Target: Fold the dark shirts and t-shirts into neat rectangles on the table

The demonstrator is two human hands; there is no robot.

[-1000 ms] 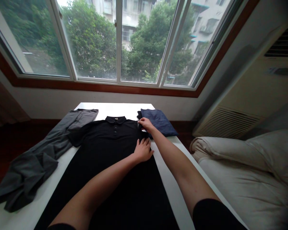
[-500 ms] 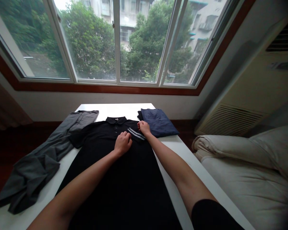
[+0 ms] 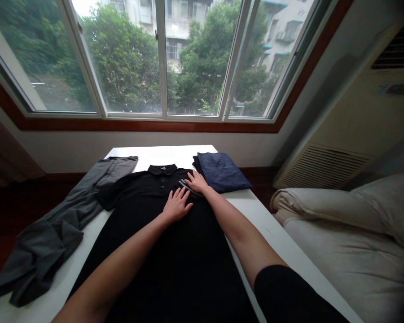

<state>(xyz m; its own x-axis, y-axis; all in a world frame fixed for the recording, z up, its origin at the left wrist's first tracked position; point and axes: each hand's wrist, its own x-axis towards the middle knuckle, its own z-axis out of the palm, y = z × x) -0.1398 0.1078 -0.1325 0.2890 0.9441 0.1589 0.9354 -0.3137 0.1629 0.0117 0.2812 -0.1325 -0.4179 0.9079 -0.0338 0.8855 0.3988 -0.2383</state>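
Note:
A black polo shirt (image 3: 138, 197) lies front up on the white table, its collar toward the window. Its right-hand sleeve is folded in over the chest, and the sleeve's grey-striped cuff (image 3: 183, 184) shows between my hands. Flat on the chest, just below the stripes, rests my left hand (image 3: 177, 204) with fingers spread. My right hand (image 3: 196, 181) is open too, lying on the folded sleeve near the shoulder and covering part of the stripes. The shirt's lower part runs under my forearms toward me.
Grey trousers (image 3: 63, 220) lie along the table's left side, their legs hanging near its edge. Folded navy clothing (image 3: 222, 172) sits at the back right of the white table (image 3: 269, 224). A pale sofa (image 3: 343, 237) stands at the right, below a cream air conditioner (image 3: 353, 121).
Both hands have opened from curled fingers to flat palms on the shirt. My right hand has shifted slightly left over the striped cuff, covering more of it.

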